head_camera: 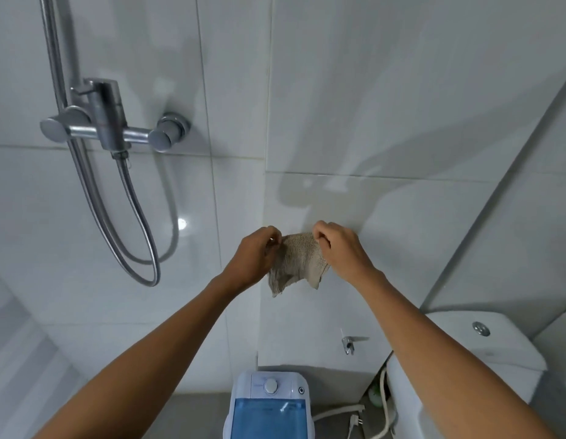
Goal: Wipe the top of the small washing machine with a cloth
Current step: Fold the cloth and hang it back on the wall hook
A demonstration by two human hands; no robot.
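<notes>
White tiled wall (338,90) all around, that's the backdrop behind both hands. Off to the left of the hands and higher up is the chrome shower mixer (114,128), with its metal hose (139,248) looping down to about hand level.

Down to the right of the right arm there's the toilet tank (484,350), white, flush button on top; the arm cuts across its left side and the frame edge cuts off the rest.

Straight below the hands, well apart from them, sits the small washing machine (269,403). White and light blue body, round dial at the back of its top, see-through blue lid in front of that. Can't really tell what's in the tub through the lid, and the bottom of the frame cuts off the front of the machine. Nothing is touching its top right now.

Both bare arms reach out, and the cloth (296,264) is held up between the hands in the air in front of the wall. It's a beige-grey waffle-looking rag. The left hand (254,256) is curled closed, pinching the cloth's left edge, and the right hand (338,248) is curled the same way, pinching the upper right corner. The lower part hangs loose.

Small stuff: a little wall valve (348,343) below the right hand, and a white plug (354,419) on the floor beside the machine.
</notes>
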